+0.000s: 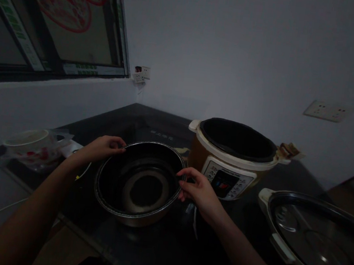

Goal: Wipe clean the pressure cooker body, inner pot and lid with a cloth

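Observation:
A round dark inner pot with a thin shiny rim is in the middle of the view, over the black countertop. My left hand pinches its rim at the upper left. On the right side, my right hand grips the same rim between thumb and fingers. Just behind my right hand stands a gold and white electric cooker with its lid off, a dark cavity and a lit display on its front. Whether the inner pot touches the counter, I cannot tell.
The cooker's lid lies inside-up at the right. At the left, a white tub sits in a clear plastic bag. Wall sockets are above the black countertop, and a window is at upper left.

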Demonstrator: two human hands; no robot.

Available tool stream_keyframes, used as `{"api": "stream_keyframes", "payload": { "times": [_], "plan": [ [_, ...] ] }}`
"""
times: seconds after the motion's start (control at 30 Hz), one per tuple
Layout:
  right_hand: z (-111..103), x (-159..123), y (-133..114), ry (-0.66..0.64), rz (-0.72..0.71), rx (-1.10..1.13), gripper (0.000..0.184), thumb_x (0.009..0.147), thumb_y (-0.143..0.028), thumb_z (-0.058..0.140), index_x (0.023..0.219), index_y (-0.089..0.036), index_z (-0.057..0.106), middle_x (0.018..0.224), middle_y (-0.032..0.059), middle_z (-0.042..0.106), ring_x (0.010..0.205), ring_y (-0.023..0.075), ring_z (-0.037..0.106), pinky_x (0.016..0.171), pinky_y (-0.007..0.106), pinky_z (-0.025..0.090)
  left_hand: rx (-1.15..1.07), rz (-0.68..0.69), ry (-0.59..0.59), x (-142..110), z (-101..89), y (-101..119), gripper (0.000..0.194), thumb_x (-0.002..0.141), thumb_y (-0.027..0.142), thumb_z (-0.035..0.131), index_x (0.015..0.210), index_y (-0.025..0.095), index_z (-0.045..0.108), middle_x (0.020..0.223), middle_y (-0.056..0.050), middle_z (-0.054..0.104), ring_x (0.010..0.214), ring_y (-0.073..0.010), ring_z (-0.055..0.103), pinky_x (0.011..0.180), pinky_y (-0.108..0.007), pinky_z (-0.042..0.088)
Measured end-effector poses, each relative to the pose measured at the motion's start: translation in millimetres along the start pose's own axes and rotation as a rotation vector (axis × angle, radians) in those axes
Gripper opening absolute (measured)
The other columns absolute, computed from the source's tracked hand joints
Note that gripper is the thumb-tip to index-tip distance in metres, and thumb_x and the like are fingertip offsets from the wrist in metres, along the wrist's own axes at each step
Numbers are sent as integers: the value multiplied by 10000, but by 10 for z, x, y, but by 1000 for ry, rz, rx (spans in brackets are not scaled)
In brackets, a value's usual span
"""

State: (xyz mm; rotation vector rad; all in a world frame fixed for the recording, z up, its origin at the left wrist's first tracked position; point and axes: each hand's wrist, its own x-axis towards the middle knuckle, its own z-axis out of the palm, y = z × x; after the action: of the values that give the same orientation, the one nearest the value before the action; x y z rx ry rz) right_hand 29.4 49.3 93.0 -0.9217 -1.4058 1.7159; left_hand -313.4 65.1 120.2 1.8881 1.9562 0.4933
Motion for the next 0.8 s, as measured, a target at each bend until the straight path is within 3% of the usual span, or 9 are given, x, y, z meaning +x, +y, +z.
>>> {"api": "stream_keyframes", "payload": {
  "times": [0.33, 0.47, 0.6, 0.8],
  "plan": [
    [-16, 20, 69, -46, -21, 20, 266, 709, -308, 668, 923, -201, 550, 550, -67, 565, 486, 94, 569, 489, 219, 457, -106, -48, -32, 37, 6, 9, 441, 687, 577, 574, 921, 205, 605, 579, 57, 523, 548, -137, 503, 509, -224, 351],
    [-43, 53, 125, -68, -61, 31, 313, 698, -355, 697, 929, -210, 543, 653, -67, 541, 506, 80, 565, 491, 220, 470, -141, -101, -33, 36, 8, 34, 464, 644, 612, 600, 913, 235, 615, 554, 79, 523, 525, -130, 489, 510, -217, 335],
    [-54, 70, 179, -50, -138, -6, 358, 707, -357, 681, 1001, -240, 513, 791, -62, 494, 502, 61, 564, 441, 201, 440, -47, -109, 13, 6, 8, 77, 437, 673, 603, 574, 908, 239, 630, 608, 52, 605, 617, -164, 561, 546, -215, 369],
    [-144, -94, 145, -30, -196, -146, 320, 786, -336, 607, 1076, -276, 486, 769, -62, 475, 514, 67, 544, 447, 198, 408, 206, -64, 147, -37, 37, 125, 370, 743, 487, 542, 998, 231, 623, 893, -10, 695, 831, -218, 633, 684, -246, 447]
  ]
}}
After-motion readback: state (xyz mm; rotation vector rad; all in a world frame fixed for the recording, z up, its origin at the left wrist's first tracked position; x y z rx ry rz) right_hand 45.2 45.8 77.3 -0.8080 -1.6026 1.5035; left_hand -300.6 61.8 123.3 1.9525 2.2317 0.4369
